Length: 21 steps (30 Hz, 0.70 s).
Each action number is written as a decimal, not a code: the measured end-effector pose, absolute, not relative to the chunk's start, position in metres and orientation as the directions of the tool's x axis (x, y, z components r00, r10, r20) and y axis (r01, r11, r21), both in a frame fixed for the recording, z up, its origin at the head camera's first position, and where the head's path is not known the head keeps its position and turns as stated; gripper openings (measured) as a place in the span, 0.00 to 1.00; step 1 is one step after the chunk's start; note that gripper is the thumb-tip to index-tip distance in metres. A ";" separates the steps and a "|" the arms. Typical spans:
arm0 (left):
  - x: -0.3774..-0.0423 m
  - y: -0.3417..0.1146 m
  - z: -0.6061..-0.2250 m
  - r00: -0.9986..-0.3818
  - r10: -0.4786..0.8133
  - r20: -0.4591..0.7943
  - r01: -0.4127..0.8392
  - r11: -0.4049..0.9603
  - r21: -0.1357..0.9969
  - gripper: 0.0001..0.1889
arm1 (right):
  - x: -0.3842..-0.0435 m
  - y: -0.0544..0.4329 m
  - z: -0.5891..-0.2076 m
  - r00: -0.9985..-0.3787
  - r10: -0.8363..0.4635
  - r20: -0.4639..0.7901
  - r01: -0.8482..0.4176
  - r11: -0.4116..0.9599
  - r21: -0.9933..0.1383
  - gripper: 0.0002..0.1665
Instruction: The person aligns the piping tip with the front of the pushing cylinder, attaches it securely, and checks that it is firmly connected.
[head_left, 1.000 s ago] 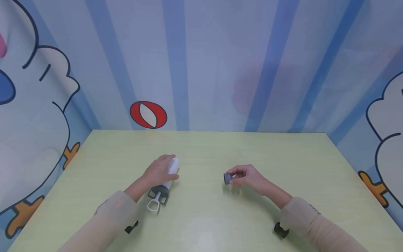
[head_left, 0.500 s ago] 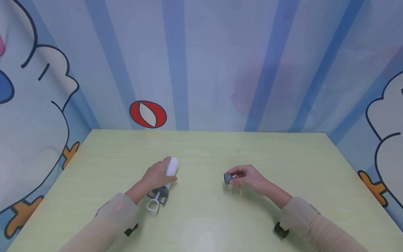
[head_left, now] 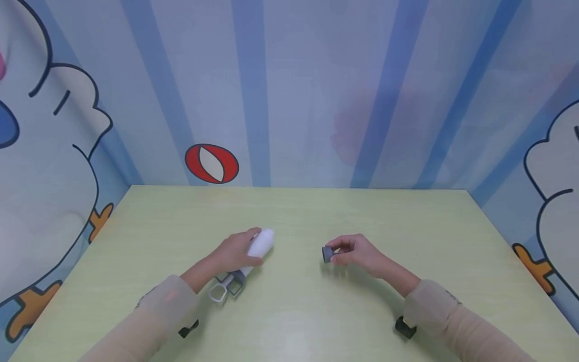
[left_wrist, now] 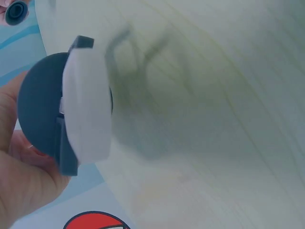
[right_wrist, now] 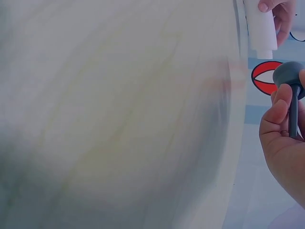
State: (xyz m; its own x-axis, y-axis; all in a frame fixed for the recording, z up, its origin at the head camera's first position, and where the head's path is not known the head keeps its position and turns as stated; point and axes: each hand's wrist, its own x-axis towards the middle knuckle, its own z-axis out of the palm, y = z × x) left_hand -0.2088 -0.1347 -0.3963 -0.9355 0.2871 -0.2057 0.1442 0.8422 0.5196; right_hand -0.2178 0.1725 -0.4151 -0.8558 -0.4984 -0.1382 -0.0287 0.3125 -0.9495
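Note:
My left hand (head_left: 232,252) grips a white syringe (head_left: 262,243), a thick tube with a grey collar with finger loops (head_left: 236,282) and a white ring-handled plunger (head_left: 218,292). The white end points forward and right. In the left wrist view the grey collar (left_wrist: 40,102) and pale plunger handle (left_wrist: 87,107) face the camera, with their shadow on the table. To the right, my right hand (head_left: 359,254) pinches a small grey cap (head_left: 327,254) by a thin stem (right_wrist: 293,114) between thumb and fingers, just above the table. Some of those fingers are hidden.
Both hands work over a pale yellow-green table (head_left: 289,311). A blue striped backdrop (head_left: 307,100) with cartoon prints stands along its far edge and sides. Black wrist mounts (head_left: 404,328) hang below the sleeves.
My left fingers have closed round the syringe, and its white end has swung to the right and appears lifted. The right hand and the cap stay nearly still.

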 end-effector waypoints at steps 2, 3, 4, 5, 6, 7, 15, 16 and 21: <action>-0.207 -0.132 -0.395 -0.930 0.307 -0.200 0.161 0.834 0.528 0.40 | -0.218 0.173 -0.415 -0.854 -0.503 -0.134 -0.037 0.315 -0.948 0.25; -0.206 -0.130 -0.394 -0.928 0.319 -0.193 0.173 0.828 0.534 0.39 | -0.218 0.173 -0.415 -0.853 -0.505 -0.134 -0.037 0.315 -0.948 0.25; -0.206 -0.129 -0.394 -0.926 0.329 -0.187 0.183 0.822 0.539 0.38 | -0.218 0.172 -0.415 -0.853 -0.504 -0.135 -0.037 0.317 -0.948 0.25; -0.205 -0.127 -0.393 -0.923 0.339 -0.182 0.192 0.816 0.545 0.38 | -0.218 0.172 -0.415 -0.853 -0.503 -0.137 -0.035 0.318 -0.948 0.25; -0.204 -0.126 -0.392 -0.921 0.347 -0.178 0.198 0.809 0.553 0.37 | -0.218 0.172 -0.415 -0.852 -0.506 -0.136 -0.038 0.318 -0.947 0.25; -0.203 -0.125 -0.392 -0.918 0.356 -0.176 0.204 0.803 0.559 0.36 | -0.218 0.172 -0.414 -0.851 -0.508 -0.133 -0.040 0.316 -0.948 0.25; -0.198 -0.116 -0.390 -0.891 0.433 -0.136 0.287 0.769 0.571 0.35 | -0.219 0.170 -0.413 -0.853 -0.502 -0.141 -0.032 0.320 -0.947 0.25; -0.198 -0.115 -0.390 -0.887 0.443 -0.133 0.297 0.765 0.572 0.35 | -0.219 0.170 -0.412 -0.853 -0.503 -0.140 -0.032 0.319 -0.947 0.25; -0.196 -0.110 -0.391 -0.860 0.496 -0.120 0.355 0.751 0.557 0.34 | -0.218 0.170 -0.413 -0.852 -0.504 -0.138 -0.030 0.311 -0.950 0.25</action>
State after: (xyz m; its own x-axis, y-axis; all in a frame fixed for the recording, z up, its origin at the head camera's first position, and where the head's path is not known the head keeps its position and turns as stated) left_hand -0.1965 -0.1100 -0.3913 -0.8601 0.4958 -0.1201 0.3548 0.7506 0.5574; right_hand -0.2181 0.1698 -0.4126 -0.8524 -0.5044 -0.1379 -0.0301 0.3107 -0.9500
